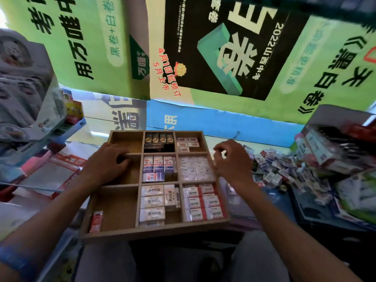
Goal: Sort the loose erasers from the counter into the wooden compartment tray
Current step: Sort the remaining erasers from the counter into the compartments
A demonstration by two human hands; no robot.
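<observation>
The wooden compartment tray lies in front of me with nine compartments. Its middle and right columns hold sorted erasers: black ones at the top middle, white ones at the right. A single red eraser stands in the lower left compartment. My left hand rests on the tray's left column, fingers curled over a divider. My right hand hovers at the tray's right edge with fingers curled; whether it holds anything cannot be told. Loose erasers lie heaped on the counter to the right.
Stationery boxes are stacked at the left, more packaged goods at the right beside the heap. Green and black posters hang behind the counter. A red-printed packet lies left of the tray.
</observation>
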